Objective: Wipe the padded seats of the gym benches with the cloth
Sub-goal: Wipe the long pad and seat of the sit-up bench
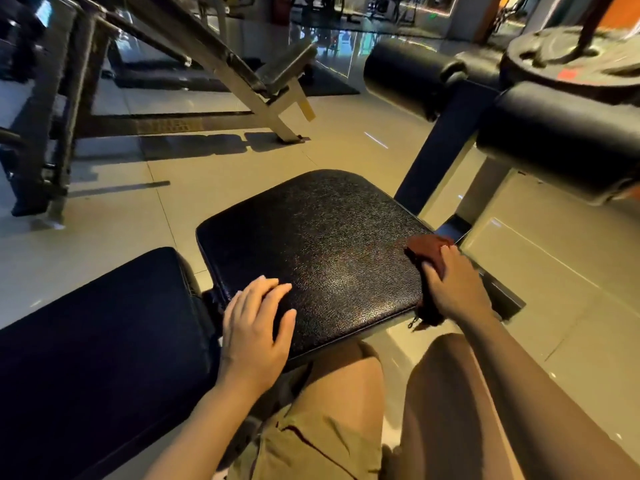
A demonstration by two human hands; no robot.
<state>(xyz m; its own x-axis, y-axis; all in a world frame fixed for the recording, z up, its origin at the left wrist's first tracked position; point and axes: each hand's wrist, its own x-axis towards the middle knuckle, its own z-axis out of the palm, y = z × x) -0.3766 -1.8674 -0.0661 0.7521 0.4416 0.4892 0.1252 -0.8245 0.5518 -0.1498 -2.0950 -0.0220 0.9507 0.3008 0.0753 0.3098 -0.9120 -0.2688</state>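
Both my hands on the bench seat, cloth at its right edge.

Back pad (104, 358) sits lower left, black seat pad (318, 244) next to it at centre, roller pads (561, 147) upper right. My left hand (254, 336) lies flat on the seat's near-left corner, fingers straight, holding nothing. My right hand (453, 282) presses the dark red cloth (429, 251) onto the seat's right edge, fingers curled over it.

Glossy tiled floor (346, 133), dim warm light, metal machine frames (207, 53) behind.
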